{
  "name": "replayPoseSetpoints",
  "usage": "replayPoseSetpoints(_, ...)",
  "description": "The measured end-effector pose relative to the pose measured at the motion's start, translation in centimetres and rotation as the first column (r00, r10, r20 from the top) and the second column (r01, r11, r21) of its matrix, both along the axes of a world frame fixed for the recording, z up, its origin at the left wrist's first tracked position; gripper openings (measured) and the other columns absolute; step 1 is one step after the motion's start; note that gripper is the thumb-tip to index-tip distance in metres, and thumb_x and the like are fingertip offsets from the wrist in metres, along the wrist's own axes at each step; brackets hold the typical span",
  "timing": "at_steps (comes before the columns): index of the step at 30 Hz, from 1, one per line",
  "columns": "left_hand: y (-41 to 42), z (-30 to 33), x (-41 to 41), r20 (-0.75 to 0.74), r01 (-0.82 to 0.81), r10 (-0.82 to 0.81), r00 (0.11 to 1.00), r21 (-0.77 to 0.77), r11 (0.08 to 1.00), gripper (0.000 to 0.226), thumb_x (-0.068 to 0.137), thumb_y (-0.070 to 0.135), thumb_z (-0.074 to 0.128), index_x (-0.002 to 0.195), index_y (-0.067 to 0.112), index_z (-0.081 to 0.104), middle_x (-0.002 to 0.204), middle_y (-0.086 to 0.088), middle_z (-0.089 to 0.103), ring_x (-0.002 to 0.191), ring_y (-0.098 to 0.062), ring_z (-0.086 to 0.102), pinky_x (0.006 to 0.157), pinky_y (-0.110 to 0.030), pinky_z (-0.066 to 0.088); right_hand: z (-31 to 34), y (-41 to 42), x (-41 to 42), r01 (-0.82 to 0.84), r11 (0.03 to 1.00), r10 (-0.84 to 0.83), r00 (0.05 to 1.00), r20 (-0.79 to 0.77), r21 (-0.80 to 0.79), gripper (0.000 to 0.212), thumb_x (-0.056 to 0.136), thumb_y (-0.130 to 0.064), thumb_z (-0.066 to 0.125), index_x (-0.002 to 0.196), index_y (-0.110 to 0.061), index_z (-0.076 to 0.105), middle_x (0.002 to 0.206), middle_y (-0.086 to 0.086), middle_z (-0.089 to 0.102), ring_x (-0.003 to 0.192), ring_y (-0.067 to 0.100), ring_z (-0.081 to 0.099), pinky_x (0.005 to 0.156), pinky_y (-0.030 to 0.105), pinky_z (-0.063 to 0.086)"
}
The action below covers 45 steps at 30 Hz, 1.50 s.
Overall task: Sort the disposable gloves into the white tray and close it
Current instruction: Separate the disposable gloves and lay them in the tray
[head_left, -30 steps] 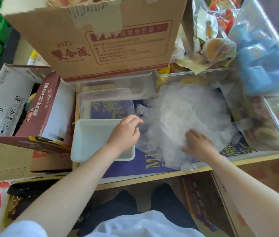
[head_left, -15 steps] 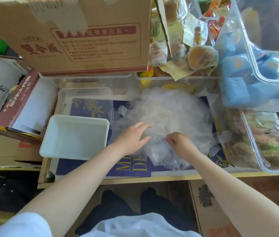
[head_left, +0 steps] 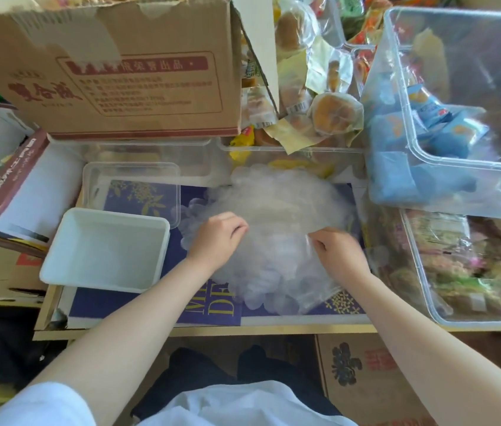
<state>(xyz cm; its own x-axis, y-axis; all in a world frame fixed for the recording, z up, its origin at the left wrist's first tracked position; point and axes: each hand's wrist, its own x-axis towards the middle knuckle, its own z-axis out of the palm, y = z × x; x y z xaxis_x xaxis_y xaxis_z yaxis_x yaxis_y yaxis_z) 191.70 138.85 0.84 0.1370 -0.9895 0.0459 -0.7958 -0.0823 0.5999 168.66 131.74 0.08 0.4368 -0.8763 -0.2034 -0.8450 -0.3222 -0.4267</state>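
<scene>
A loose heap of clear disposable gloves [head_left: 276, 210] lies in the middle of the blue printed table cover. My left hand [head_left: 215, 238] sits on the heap's left side with curled fingers gripping glove plastic. My right hand [head_left: 335, 250] pinches gloves on the heap's right side. The white tray [head_left: 58, 272] stands to the left of the heap, with nothing inside it. Its clear lid [head_left: 95, 173] lies just behind the tray.
A large cardboard box [head_left: 114, 72] stands at the back left. Clear bins of packaged snacks [head_left: 458, 186] crowd the right side. Wrapped buns [head_left: 335, 112] pile at the back centre. A red-and-white carton [head_left: 12, 195] lies left of the tray. The table's front edge [head_left: 212, 330] runs below my hands.
My left hand has left the white tray and moved right onto the glove heap. My right hand shifted toward the heap's middle, and both hands have closed on gloves.
</scene>
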Motion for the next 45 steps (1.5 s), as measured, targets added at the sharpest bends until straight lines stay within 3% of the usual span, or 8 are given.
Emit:
replayPoseSetpoints(6, -1.3, 2.8, 0.0, -0.391, -0.267, 0.295, 0.872, 0.127, 0.955, 0.014, 0.095, 0.019, 0.051, 0.087, 0.013, 0.062, 0.077, 0.006, 0.062, 0.072, -0.008, 0.054, 0.067, -0.017, 0.04, 0.8, 0.2, 0.7, 0.064, 0.934, -0.114, 0.986, 0.123, 0.351, 0.047, 0.09, 0.003, 0.038, 0.13, -0.016, 0.053, 0.134, 0.003, 0.052, 0.125, 0.019, 0.047, 0.094, 0.021, 0.035)
replayPoseSetpoints(10, -1.4, 4.4, -0.3, -0.709, -0.279, 0.326, 0.625, 0.188, 0.942, 0.019, 0.095, 0.013, 0.05, 0.08, 0.017, 0.06, 0.079, 0.003, 0.066, 0.069, -0.008, 0.056, 0.067, -0.018, 0.045, 3.5, -0.3, 2.9, 0.223, 0.84, -0.479, 0.733, 0.483, 0.495, 0.039, 0.096, -0.022, 0.049, 0.135, -0.019, 0.043, 0.132, -0.004, 0.048, 0.121, 0.013, 0.046, 0.093, 0.026, 0.035)
replayPoseSetpoints(16, -0.3, 6.8, 0.1, -0.944, -0.06, 0.232, 0.236, 0.224, 0.973, 0.018, 0.096, 0.012, 0.044, 0.084, 0.011, 0.057, 0.069, 0.005, 0.069, 0.063, -0.007, 0.065, 0.061, -0.018, 0.051, 5.8, -1.9, 5.0, 0.084, 0.732, -0.595, 0.562, 0.575, 0.676, 0.094, 0.07, -0.061, 0.07, 0.146, -0.026, 0.026, 0.147, -0.002, 0.038, 0.132, 0.017, 0.041, 0.108, 0.037, 0.034)
replayPoseSetpoints(20, 0.5, 6.3, 1.0, -0.901, -0.072, 0.289, 0.325, 0.281, 0.957, 0.017, 0.095, 0.011, 0.047, 0.082, 0.014, 0.058, 0.065, 0.008, 0.065, 0.058, -0.002, 0.058, 0.057, -0.009, 0.046, 6.6, -2.2, 5.9, 0.024, 0.806, -0.527, 0.485, 0.698, 0.592, 0.019, 0.083, -0.027, 0.07, 0.089, -0.011, 0.064, 0.083, 0.001, 0.067, 0.079, 0.014, 0.061, 0.08, 0.035, 0.047)
replayPoseSetpoints(26, 2.2, 3.5, 3.5, -0.796, -0.095, 0.411, 0.444, 0.414, 0.905, 0.013, 0.094, 0.008, 0.051, 0.086, 0.015, 0.059, 0.062, 0.011, 0.067, 0.058, -0.003, 0.058, 0.059, -0.011, 0.049, 5.7, -1.5, 7.4, 0.103, 0.919, -0.347, 0.668, 0.658, 0.38, 0.018, 0.086, -0.004, 0.063, 0.07, -0.013, 0.06, 0.061, -0.003, 0.064, 0.043, 0.005, 0.052, 0.056, 0.021, 0.044)
replayPoseSetpoints(31, 1.6, 2.8, 4.6, -0.826, -0.004, 0.479, 0.299, 0.5, 0.866, 0.035, 0.1, 0.038, 0.033, 0.112, 0.014, 0.055, 0.102, -0.012, 0.068, 0.087, -0.022, 0.067, 0.073, -0.028, 0.053, 3.9, -1.2, 7.4, 0.17, 0.887, -0.413, 0.707, 0.573, 0.43, 0.014, 0.091, -0.006, 0.055, 0.083, -0.007, 0.067, 0.07, 0.001, 0.068, 0.048, 0.004, 0.059, 0.072, 0.039, 0.049)
replayPoseSetpoints(38, -2.7, 1.8, 3.8, -0.585, -0.186, 0.361, 0.726, 0.339, 0.922, 0.004, 0.088, 0.017, 0.063, 0.085, 0.021, 0.063, 0.093, 0.001, 0.067, 0.092, -0.014, 0.06, 0.086, -0.027, 0.044, 3.3, -1.5, 7.5, 0.217, 0.907, -0.363, 0.838, 0.406, 0.362, 0.027, 0.101, -0.022, 0.039, 0.097, -0.011, 0.063, 0.097, -0.006, 0.065, 0.078, 0.013, 0.06, 0.071, 0.025, 0.042)
replayPoseSetpoints(45, -2.0, 1.8, 5.1, -0.55, -0.09, 0.271, 0.79, 0.333, 0.939, 0.018, 0.091, 0.006, 0.055, 0.078, 0.018, 0.057, 0.071, 0.003, 0.064, 0.06, 0.0, 0.06, 0.068, -0.02, 0.047, 2.8, -1.0, 6.1, 0.253, 0.958, -0.284, 0.762, 0.583, 0.136, 0.022, 0.095, -0.008, 0.05, 0.101, -0.015, 0.069, 0.105, -0.001, 0.058, 0.096, 0.005, 0.052, 0.081, 0.01, 0.037)
